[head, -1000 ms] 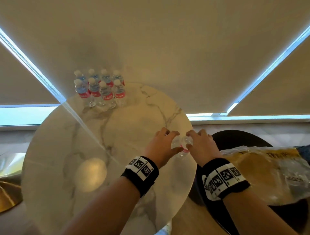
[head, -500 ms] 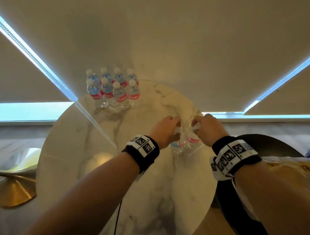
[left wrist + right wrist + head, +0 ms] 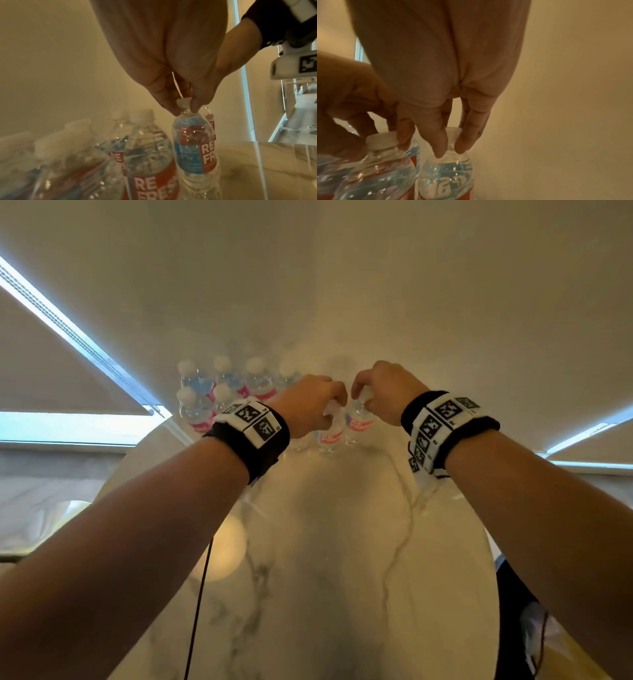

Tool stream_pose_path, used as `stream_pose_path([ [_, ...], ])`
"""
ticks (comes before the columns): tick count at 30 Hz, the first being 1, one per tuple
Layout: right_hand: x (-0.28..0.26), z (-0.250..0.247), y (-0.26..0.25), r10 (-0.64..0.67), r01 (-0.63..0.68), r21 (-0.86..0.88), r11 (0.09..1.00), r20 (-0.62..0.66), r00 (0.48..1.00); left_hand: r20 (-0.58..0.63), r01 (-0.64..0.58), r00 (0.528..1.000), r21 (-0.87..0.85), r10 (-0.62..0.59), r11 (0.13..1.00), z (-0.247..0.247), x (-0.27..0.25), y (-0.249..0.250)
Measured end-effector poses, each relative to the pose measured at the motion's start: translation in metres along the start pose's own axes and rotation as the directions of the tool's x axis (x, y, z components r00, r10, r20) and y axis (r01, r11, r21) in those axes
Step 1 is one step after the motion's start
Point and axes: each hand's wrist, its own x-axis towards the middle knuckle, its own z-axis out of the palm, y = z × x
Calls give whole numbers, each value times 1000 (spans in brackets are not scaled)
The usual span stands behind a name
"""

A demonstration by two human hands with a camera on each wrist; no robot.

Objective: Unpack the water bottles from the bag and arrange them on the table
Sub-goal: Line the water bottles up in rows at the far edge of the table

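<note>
Two small clear water bottles with red and blue labels hang upright side by side at the far side of the round marble table [image 3: 342,542]. My left hand [image 3: 334,409] [image 3: 184,108] pinches the left bottle [image 3: 329,434] [image 3: 193,148] by its white cap. My right hand [image 3: 359,398] [image 3: 450,147] pinches the right bottle [image 3: 358,421] [image 3: 447,175] at the neck. Both bottles are just right of the standing group of bottles [image 3: 222,392] [image 3: 150,155]. Whether their bases touch the tabletop is hidden. The bag is out of view.
The wall rises right behind the bottle group, and bright window strips [image 3: 68,426] run along both sides. A black stool [image 3: 513,611] sits at the table's near right edge. A thin black cable [image 3: 198,611] hangs under my left arm.
Both hands have carried their bottles from the table's near right edge across to the far side, ending beside the standing group. The bag has dropped out of the head view.
</note>
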Motion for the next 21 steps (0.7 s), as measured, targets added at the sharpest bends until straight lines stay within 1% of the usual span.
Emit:
stream_pose_path([
  [2,24,-4,-7,-38,38,-12,999,-10,999,1,-7,1000,35,7,999,-6,8,-13],
  [5,50,-5,-20,-87,87,-17,996,-20,996,-17,-12,1000,44,13,999,-8,14,-27],
  [8,64,-5,-29,-131,131,-1,991,-24,991,-44,-36,998,21,37,999,-5,15,-29],
  [10,68,-7,-31,-152,152,7,988,-9,988,-62,-22,998,11,23,1000,-2,13,-29],
  [12,70,-10,-33,-168,167,27,985,13,986,-113,-6,994,-7,5,1000,3,7,-29],
  [14,71,-13,-35,-180,176,83,981,37,983,-189,-2,982,-49,-7,999,7,-2,-25],
  [16,71,-14,-36,-185,176,148,973,47,982,-263,24,964,-87,-46,996,8,-14,-17],
  [18,72,-11,-36,-181,173,185,967,26,983,-342,75,932,-130,-116,989,10,-33,-7],
  [21,72,-3,-37,-151,154,233,960,-33,988,-476,91,851,-280,-221,956,23,-80,11],
])
